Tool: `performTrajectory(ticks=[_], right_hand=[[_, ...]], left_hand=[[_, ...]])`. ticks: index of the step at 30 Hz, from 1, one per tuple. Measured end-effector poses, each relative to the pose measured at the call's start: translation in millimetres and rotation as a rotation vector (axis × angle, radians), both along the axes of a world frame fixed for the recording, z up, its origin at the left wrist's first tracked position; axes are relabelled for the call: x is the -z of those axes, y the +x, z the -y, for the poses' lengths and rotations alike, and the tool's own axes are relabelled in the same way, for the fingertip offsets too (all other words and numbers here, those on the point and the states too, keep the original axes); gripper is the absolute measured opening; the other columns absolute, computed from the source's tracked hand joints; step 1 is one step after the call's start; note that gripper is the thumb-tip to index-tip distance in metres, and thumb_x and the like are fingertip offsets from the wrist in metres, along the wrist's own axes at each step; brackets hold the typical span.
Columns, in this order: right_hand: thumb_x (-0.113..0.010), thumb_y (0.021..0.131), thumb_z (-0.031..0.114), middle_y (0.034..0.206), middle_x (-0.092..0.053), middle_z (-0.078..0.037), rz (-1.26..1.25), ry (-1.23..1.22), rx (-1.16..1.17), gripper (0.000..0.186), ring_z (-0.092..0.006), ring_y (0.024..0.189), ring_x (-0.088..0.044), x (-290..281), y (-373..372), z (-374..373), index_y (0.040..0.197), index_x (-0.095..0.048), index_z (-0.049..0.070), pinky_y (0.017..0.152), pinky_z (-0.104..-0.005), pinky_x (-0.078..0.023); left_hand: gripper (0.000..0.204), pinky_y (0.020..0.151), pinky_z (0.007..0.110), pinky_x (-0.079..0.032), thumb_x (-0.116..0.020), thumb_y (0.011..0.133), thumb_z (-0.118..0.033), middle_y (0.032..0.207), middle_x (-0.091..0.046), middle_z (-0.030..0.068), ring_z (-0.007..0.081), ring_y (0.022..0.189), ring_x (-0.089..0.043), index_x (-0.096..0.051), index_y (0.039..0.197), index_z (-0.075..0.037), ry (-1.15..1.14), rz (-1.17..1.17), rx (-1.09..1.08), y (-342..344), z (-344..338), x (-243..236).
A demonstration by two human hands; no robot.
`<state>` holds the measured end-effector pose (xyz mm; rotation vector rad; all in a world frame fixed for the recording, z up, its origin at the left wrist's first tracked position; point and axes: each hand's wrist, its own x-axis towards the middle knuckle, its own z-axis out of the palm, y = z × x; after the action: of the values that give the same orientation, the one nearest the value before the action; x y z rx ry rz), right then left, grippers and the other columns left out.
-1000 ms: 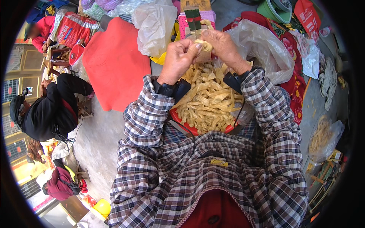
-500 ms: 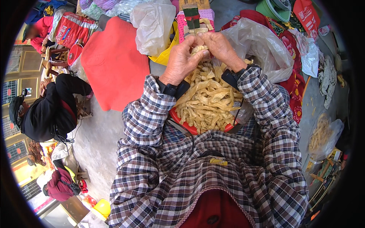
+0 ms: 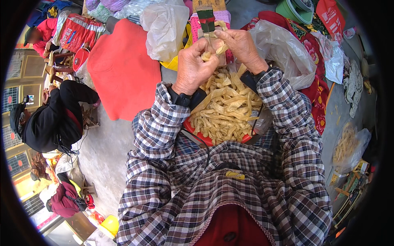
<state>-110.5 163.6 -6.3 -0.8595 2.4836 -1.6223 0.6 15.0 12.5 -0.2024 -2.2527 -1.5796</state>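
My left hand (image 3: 196, 65) is closed on a small knotted piece of pale yellow strip (image 3: 206, 56). Just to its right, my right hand (image 3: 244, 51) pinches a pale strip (image 3: 221, 48) between thumb and fingers. Both hands are raised in front of a wooden board (image 3: 210, 5) with a dark green and red pad (image 3: 206, 19) fixed on it, beside a pink dotted cloth (image 3: 195, 25). Below them a red basin (image 3: 197, 137) is heaped with dried yellowish strips (image 3: 223, 110), partly hidden by my wrists.
A red mat (image 3: 123, 69), white plastic bag (image 3: 162, 33), yellow container (image 3: 172, 63), clear bag (image 3: 287, 61), floral red cloth (image 3: 318, 102) and green basins (image 3: 295, 12) surround me. Other people (image 3: 53, 115) work at the left. A bag of strips (image 3: 347, 151) lies right.
My right hand has moved up slightly and apart from my left; a length of strip and a gap now show between them, where the fingers were close together half a second ago.
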Motion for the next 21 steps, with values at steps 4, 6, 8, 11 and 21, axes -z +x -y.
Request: performTrajectory(ticks=[4, 6, 8, 11, 21], right_hand=[[-0.057, 0.097, 0.039, 0.073, -0.06, 0.006, 0.199, -0.178, -0.039, 0.039, -0.0019, 0.067, -0.048, 2.9, -8.9, 0.2, 0.09, -0.069, 0.003, 0.059, -0.0227, -0.043], [-0.055, 0.097, 0.039, 0.077, -0.061, 0.006, 0.152, -0.243, -0.09, 0.04, -0.0018, 0.07, -0.049, 3.7, -9.4, -0.4, 0.094, -0.068, 0.001, 0.061, -0.022, -0.044], [-0.055, 0.097, 0.039, 0.077, -0.061, 0.005, 0.139, -0.226, -0.088, 0.041, -0.0018, 0.071, -0.049, 3.1, -9.0, -1.3, 0.096, -0.067, 0.0, 0.061, -0.0219, -0.044], [-0.056, 0.097, 0.038, 0.073, -0.061, 0.005, 0.09, -0.131, -0.037, 0.04, -0.0019, 0.068, -0.049, 1.0, -6.9, -3.5, 0.097, -0.069, 0.001, 0.059, -0.0225, -0.044], [-0.059, 0.093, 0.036, 0.063, -0.061, -0.004, 0.042, -0.073, 0.07, 0.039, -0.0112, 0.057, -0.052, 9.1, -18.1, -3.5, 0.084, -0.067, -0.001, 0.055, -0.0313, -0.044]], left_hand=[[0.009, 0.067, 0.023, -0.047, -0.065, 0.087, -0.004, 0.082, -0.063, 0.0002, 0.0065, 0.072, -0.055, -0.06, 0.093, 0.001, -0.031, 0.012, -0.092, -10.4, 6.7, 4.4], [0.016, 0.059, 0.026, -0.047, -0.065, 0.091, -0.013, 0.081, -0.067, 0.0034, 0.0078, 0.069, -0.059, -0.064, 0.099, 0.001, -0.091, 0.063, -0.138, -13.5, 10.0, 6.5], [0.015, 0.056, 0.035, -0.048, -0.067, 0.088, -0.015, 0.074, -0.065, 0.0137, 0.0247, 0.066, -0.064, -0.064, 0.092, 0.0, -0.34, 0.046, -0.195, -12.5, 13.5, 5.1], [0.016, 0.052, 0.039, -0.047, -0.067, 0.087, -0.017, 0.064, -0.061, 0.0177, 0.0332, 0.06, -0.064, -0.065, 0.084, -0.001, -0.494, 0.007, -0.208, -5.7, 11.5, -2.3], [0.02, 0.049, 0.032, -0.044, -0.063, 0.092, -0.018, 0.059, -0.058, 0.0127, 0.0249, 0.05, -0.055, -0.068, 0.084, -0.001, -0.203, 0.016, -0.078, 4.1, 3.0, -2.9]])
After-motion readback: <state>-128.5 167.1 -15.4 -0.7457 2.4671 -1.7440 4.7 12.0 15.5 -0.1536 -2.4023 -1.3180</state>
